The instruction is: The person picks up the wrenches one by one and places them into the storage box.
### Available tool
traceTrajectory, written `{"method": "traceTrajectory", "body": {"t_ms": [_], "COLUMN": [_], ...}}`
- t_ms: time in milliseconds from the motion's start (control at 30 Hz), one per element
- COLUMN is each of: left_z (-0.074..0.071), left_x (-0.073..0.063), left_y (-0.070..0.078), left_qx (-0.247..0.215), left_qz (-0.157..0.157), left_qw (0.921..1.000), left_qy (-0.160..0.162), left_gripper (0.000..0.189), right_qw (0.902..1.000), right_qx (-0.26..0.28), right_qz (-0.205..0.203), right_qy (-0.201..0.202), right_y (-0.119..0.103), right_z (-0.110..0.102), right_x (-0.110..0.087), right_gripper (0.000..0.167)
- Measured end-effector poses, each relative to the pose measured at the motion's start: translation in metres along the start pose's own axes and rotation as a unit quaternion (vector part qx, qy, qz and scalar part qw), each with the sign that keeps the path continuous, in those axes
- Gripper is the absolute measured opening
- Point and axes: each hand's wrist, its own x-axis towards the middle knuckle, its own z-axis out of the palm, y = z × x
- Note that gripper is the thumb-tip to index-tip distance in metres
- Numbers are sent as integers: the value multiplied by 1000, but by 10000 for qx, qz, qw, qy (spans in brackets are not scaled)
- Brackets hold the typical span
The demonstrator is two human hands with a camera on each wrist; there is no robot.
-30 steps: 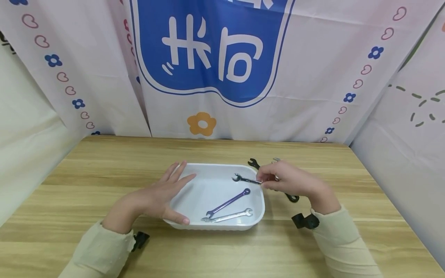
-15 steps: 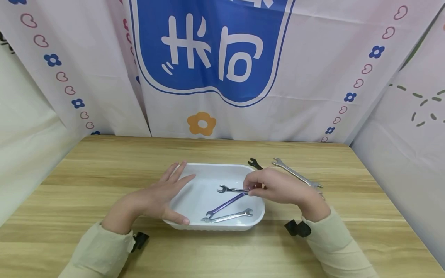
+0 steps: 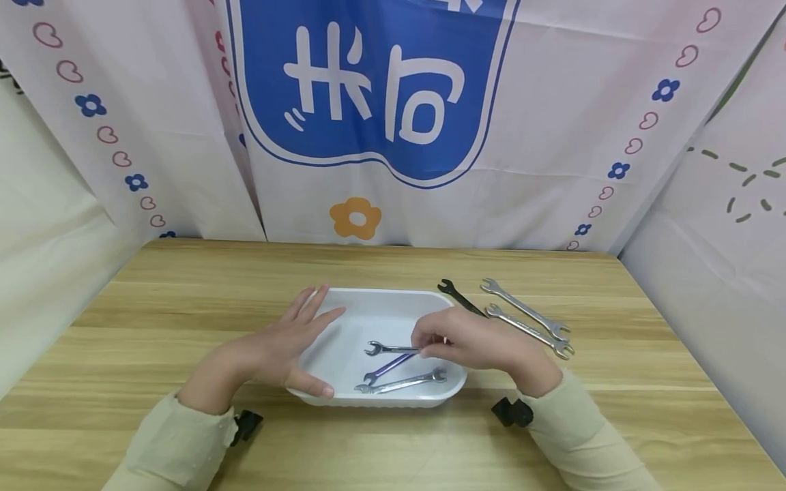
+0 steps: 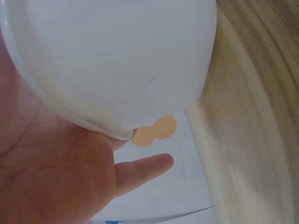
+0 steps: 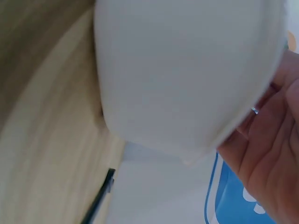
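My right hand (image 3: pixel 469 344) pinches one end of a dark chrome wrench (image 3: pixel 388 348) over the right half of a white tray (image 3: pixel 368 295). The wrench's open jaw points left, above a purple wrench (image 3: pixel 389 368) that the hand partly hides. Nearer the tray's front wall lies a silver wrench (image 3: pixel 402 383). With fingers spread straight, my left hand (image 3: pixel 279 348) rests on the tray's left rim. In the left wrist view its palm (image 4: pixel 56 163) is against the tray's outer wall (image 4: pixel 121 60). The tray wall (image 5: pixel 187 79) hides the held wrench almost wholly in the right wrist view.
Right of the tray, a black wrench (image 3: pixel 460 296) lies on the wooden table (image 3: pixel 202 286), partly behind my right hand. Two silver wrenches, an upper one (image 3: pixel 525 308) and a lower one (image 3: pixel 529 330), lie beside it. A printed cloth (image 3: pixel 491 211) hangs behind the table.
My right hand has carried the dark chrome wrench left and toward me, from the tray's right rim to over the purple wrench. The silver wrenches on the table came into view. My left hand stayed put.
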Motion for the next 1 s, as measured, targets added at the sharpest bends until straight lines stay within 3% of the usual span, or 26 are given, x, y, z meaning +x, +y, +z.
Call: {"method": "traceTrajectory", "body": {"t_ms": [200, 700, 1000], "left_z": [0, 0, -1], "left_x": [-1, -2, -2], "left_y": [1, 1, 1], "left_qx": [-4, -21, -34], "left_qz": [-29, -27, -5], "left_qw": [10000, 10000, 10000], "left_qy": [-25, -15, -19], "left_gripper": [123, 123, 122], "right_qw": [9991, 9928, 9922], "right_qx": [-246, -1027, -1039], "right_qz": [232, 480, 497], "right_qy": [-241, -389, -468], "right_y": [-2, -6, -7], "right_z": [7, 12, 13], "right_x": [3, 5, 5], "right_gripper": [5, 4, 6]}}
